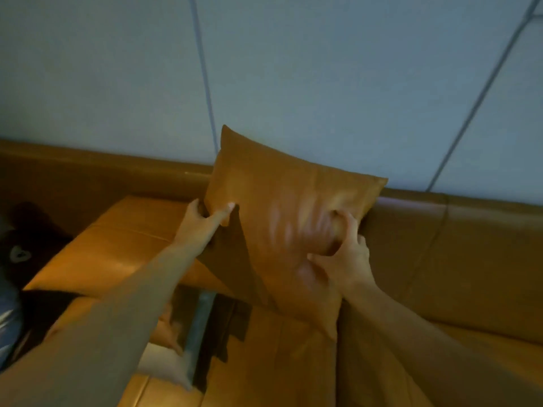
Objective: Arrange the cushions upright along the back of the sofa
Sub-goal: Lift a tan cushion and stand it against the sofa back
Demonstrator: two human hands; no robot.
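— Where's the cushion sitting right now?

— Held up in front of the sofa back, tilted: its top left corner pokes above the backrest against the wall, its lower corner points down toward the seat. I can't tell whether it's touching the backrest yet

— And the hands?

— Both closed on it. The left hand pinches the left edge, thumb on the front face, fingers tucked behind. The right hand has a fistful of the cover low on the right side, so the leather puckers around it

— So what does the next move hinge on?

— The tilt. The cushion's long diagonal runs from upper left down to lower right, toward the person. I'd judge the bottom edge needs swinging away and down to the seat, right against the backrest. The right hand is nearer that low corner, so it probably leads while the left steadies the top

— Any other cushions?

— Another tan cushion lies flat at the left, well apart
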